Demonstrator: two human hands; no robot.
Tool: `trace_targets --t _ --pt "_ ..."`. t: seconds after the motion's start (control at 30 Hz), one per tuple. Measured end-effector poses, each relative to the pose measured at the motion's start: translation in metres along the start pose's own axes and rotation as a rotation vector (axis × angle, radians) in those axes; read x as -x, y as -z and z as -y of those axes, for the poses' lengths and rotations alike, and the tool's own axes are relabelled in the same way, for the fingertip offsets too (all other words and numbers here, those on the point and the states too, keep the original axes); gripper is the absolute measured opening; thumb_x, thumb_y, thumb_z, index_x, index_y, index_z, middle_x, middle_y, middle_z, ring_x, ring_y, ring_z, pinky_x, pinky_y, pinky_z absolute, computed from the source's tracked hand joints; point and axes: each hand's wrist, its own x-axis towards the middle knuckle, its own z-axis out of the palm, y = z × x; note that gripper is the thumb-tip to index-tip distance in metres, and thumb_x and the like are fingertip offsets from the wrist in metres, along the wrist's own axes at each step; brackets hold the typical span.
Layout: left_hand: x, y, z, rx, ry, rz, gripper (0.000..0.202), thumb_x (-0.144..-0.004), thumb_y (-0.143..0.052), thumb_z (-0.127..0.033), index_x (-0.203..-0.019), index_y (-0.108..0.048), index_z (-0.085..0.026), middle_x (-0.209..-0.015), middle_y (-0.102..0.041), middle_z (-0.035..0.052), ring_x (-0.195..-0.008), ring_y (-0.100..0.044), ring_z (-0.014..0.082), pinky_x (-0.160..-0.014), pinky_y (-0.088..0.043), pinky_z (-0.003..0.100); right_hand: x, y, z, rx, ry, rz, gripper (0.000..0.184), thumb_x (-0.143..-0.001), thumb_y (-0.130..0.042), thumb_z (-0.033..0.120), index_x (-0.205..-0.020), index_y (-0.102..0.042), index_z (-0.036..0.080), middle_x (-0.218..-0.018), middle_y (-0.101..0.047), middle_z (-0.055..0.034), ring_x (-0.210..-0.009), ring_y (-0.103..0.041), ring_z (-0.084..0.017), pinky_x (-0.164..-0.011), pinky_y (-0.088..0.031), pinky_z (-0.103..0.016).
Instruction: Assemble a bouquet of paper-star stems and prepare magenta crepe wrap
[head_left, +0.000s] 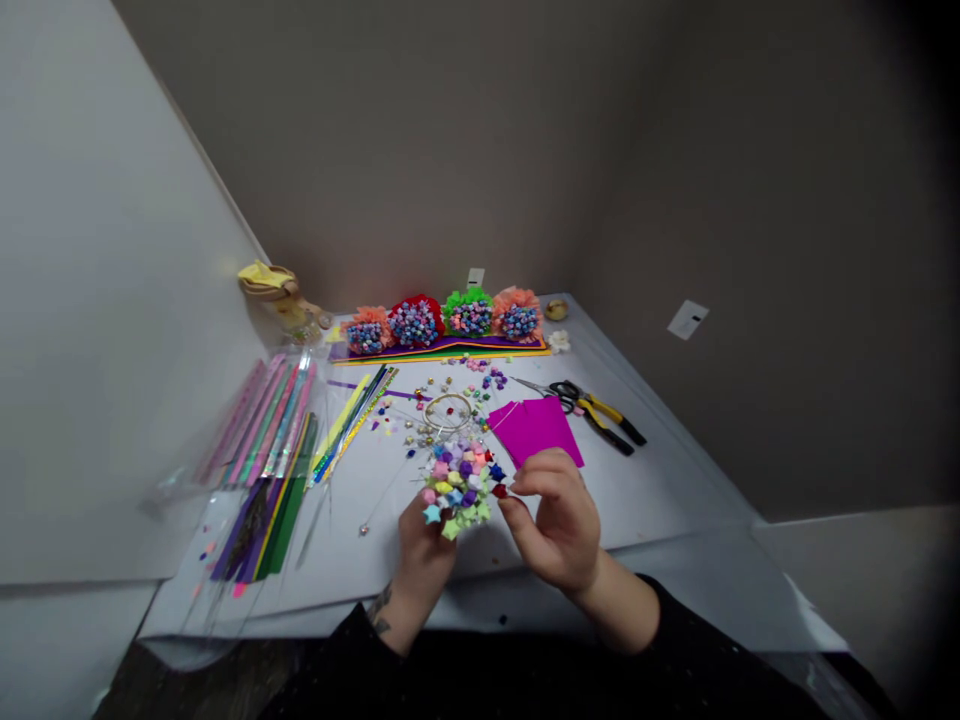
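While the left hand (424, 545) clamps round the base of the star cluster (457, 485), holding it just above the near edge of the tabletop (660, 490), the right hand (559, 525) comes in at the cluster's right side, thumb and forefinger pinched on a small red star (500, 490). That star touches the cluster's rim, so the step in hand looks like fitting one more piece into the bunch. It calls for a steady left grip and a fine, light pinch, since the folded stars sit tightly packed. Just behind the cluster lies a magenta paper sheet (534, 428) and a wire ring (448, 410). Behind and right of the cluster rest the pliers (600, 412). Well to its left lie the paper strips (262, 450), and far behind it four finished bouquets (442, 322) line up.
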Motion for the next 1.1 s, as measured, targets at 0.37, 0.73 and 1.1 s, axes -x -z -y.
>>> trace_targets --t 0.37,0.73,1.1 --pt "0.001 -0.002 0.002 0.036 0.08 0.013 0.024 -0.083 -0.049 -0.026 -0.099 -0.066 -0.02 -0.088 -0.072 0.0074 -0.082 -0.066 0.0214 -0.076 -0.053 0.033 -0.003 0.001 0.0 0.052 0.015 0.019 0.014 -0.077 -0.061 0.014 -0.088 -0.057 0.022 -0.078 -0.056 -0.002 -0.073 -0.054 -0.017 -0.066 -0.045 -0.035" --pt "-0.002 -0.002 0.004 -0.14 -0.099 -0.021 0.023 -0.079 -0.048 -0.017 -0.087 -0.069 -0.021 -0.08 -0.072 0.0075 -0.078 -0.067 0.0218 -0.072 -0.053 0.032 -0.006 0.003 0.002 0.045 0.039 0.082 0.019 -0.078 -0.059 0.008 -0.093 -0.058 0.02 -0.08 -0.056 -0.0028 -0.075 -0.053 -0.016 -0.068 -0.044 -0.034" --pt "-0.014 -0.005 -0.019 0.223 0.252 0.067 0.023 -0.083 -0.049 -0.031 -0.073 -0.066 -0.018 -0.069 -0.07 0.0047 -0.067 -0.065 0.0183 -0.067 -0.049 0.028 -0.003 -0.003 -0.01 0.01 -0.163 0.115 0.018 -0.082 -0.056 0.013 -0.097 -0.059 0.021 -0.087 -0.055 -0.0043 -0.08 -0.053 -0.017 -0.064 -0.044 -0.03"
